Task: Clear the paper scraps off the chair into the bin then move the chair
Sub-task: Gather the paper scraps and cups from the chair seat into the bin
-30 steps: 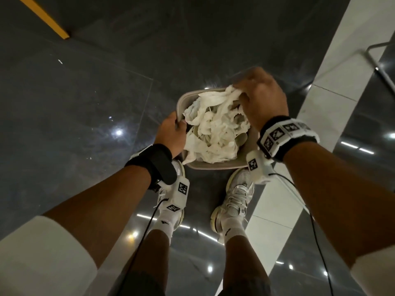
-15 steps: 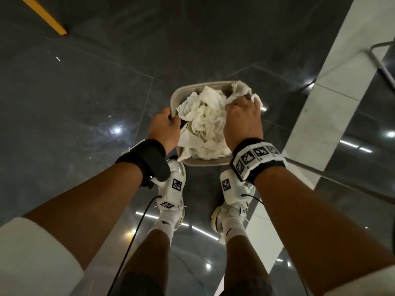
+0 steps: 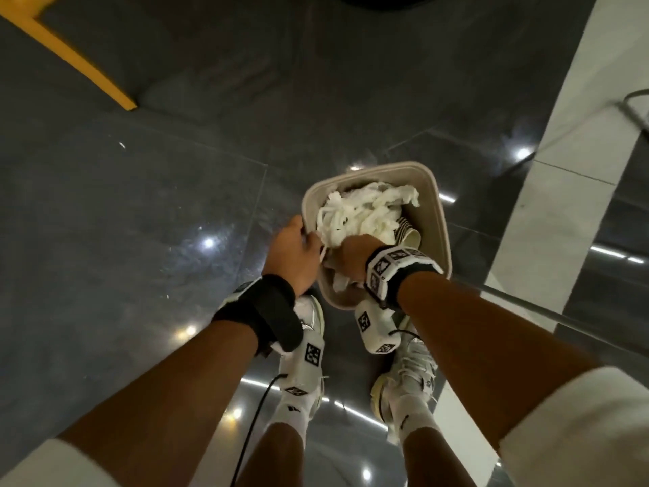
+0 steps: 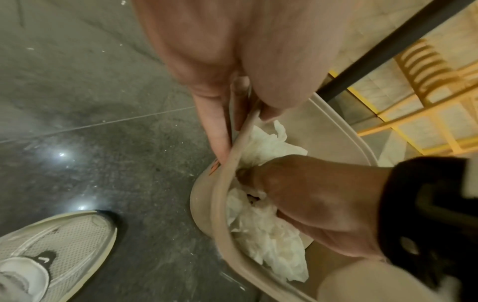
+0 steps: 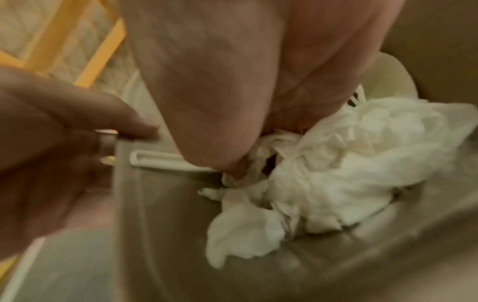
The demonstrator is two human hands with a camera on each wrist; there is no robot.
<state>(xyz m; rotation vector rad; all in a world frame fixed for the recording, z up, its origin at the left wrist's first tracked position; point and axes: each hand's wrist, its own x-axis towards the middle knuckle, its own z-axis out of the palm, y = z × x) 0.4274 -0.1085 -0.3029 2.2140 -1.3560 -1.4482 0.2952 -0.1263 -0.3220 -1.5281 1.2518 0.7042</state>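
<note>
Right hand [image 3: 353, 260] now sunk deeper, fingers buried, state unclear, compacting paper scraps [image 3: 365, 214]; left hand [image 3: 293, 254] fingers clamp bin [image 3: 440, 219] rim, steadying it.

- Left hand [image 3: 293, 253]: fingers and thumb pinch the bin rim [image 3: 440, 219] at its left edge; forearm extended forward and down.
- Right hand [image 3: 351, 260]: pushed down inside the bin, fingers buried in the paper scraps [image 3: 365, 212] (fingertips hidden); wrist bent downward.

White short sleeves [image 3: 579, 427], black left wristband [image 3: 267, 307], marker-patterned right wristband [image 3: 397, 265], white socks, pale mesh sneakers [image 4: 51, 251].
</note>
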